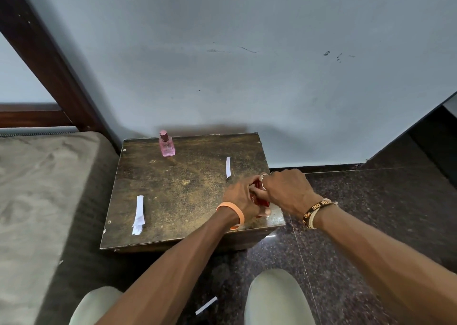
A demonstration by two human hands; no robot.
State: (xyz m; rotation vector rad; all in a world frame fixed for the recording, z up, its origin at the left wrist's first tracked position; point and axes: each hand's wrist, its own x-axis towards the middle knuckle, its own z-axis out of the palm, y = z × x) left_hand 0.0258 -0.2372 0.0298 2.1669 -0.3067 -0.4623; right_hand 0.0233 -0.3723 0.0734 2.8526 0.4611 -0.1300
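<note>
Your left hand (241,197) and right hand (286,191) meet over the near right corner of the bench (173,196), wrists raised. Both curl round a red object (263,203), which is mostly hidden.

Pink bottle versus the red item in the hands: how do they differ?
The pink bottle stands free and upright at the table's back left; the red item is held by the left hand and right hand at its front right. The pink bottle shows whole, cap on; the red item is mostly hidden by fingers. Both are above the same table.
</note>
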